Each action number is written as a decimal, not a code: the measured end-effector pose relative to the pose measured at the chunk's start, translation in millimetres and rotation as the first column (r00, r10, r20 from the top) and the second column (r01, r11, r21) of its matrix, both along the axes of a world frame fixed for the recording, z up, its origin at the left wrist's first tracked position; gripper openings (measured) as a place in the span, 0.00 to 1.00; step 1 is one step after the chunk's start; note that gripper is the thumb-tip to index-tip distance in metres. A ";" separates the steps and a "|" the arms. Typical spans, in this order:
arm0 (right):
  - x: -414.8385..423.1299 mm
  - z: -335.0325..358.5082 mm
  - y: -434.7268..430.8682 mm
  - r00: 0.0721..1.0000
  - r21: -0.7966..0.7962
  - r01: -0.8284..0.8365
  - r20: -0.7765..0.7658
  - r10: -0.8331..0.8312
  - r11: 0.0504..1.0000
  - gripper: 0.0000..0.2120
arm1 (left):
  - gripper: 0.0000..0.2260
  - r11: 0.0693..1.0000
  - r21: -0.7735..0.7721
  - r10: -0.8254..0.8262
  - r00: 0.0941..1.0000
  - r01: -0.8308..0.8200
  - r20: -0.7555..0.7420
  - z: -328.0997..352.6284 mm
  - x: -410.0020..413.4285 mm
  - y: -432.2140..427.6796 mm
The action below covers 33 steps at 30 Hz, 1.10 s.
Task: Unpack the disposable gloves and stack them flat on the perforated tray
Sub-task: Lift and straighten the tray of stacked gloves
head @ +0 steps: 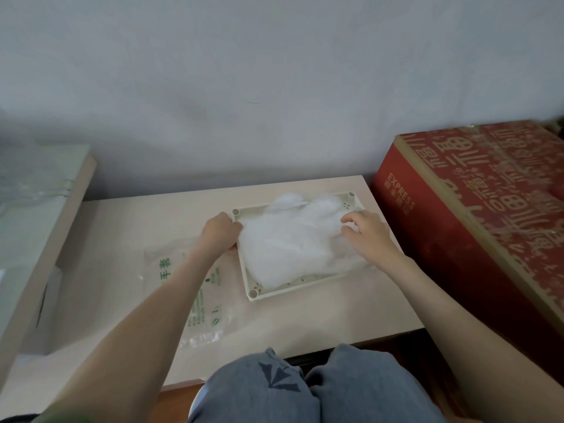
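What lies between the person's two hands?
In the head view, the heap of thin white gloves on the perforated tray lies between the left hand and right hand.
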State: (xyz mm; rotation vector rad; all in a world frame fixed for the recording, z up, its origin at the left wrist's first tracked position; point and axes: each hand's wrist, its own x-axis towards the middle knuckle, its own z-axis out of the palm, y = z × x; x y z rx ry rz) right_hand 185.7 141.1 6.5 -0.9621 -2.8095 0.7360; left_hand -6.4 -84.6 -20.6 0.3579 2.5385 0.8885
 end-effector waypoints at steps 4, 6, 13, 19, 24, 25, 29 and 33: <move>9.3 -3.6 20.4 0.984 0.009 0.174 0.032 -0.174 0.985 0.17 | 0.08 1.000 0.002 0.008 0.999 -0.008 0.031 -3.3 0.7 0.7; 13.2 -7.0 27.0 0.977 0.001 0.208 0.043 -0.208 0.978 0.18 | 0.08 0.999 0.015 0.044 0.997 -0.045 0.061 -6.6 -0.4 4.0; 16.9 -17.2 35.5 0.919 -0.110 0.369 -0.107 -0.380 0.923 0.17 | 0.08 0.960 0.153 0.187 0.944 -0.235 0.273 -3.7 7.9 16.9; 15.4 -23.8 30.3 0.826 -0.596 0.474 0.046 -0.562 0.648 0.11 | 0.18 0.877 0.308 0.093 0.761 -0.368 0.642 1.5 17.1 22.6; 14.8 -22.2 26.9 0.832 -0.752 0.381 0.025 -0.555 0.538 0.12 | 0.11 0.997 0.073 -0.030 0.807 -0.017 0.590 11.3 20.5 24.6; 17.6 -20.7 27.9 0.824 -0.758 0.372 0.005 -0.567 0.535 0.13 | 0.12 0.997 0.041 -0.072 0.815 0.059 0.575 13.4 21.7 26.3; 27.4 -15.7 39.3 0.807 -0.783 0.375 0.012 -0.591 0.496 0.18 | 0.21 0.941 0.039 -0.286 0.729 0.336 0.622 23.6 32.4 33.3; 28.1 -0.2 42.7 0.843 -0.770 0.341 -0.003 -0.538 0.539 0.19 | 0.22 0.900 0.099 -0.379 0.650 0.424 0.659 18.1 40.9 45.2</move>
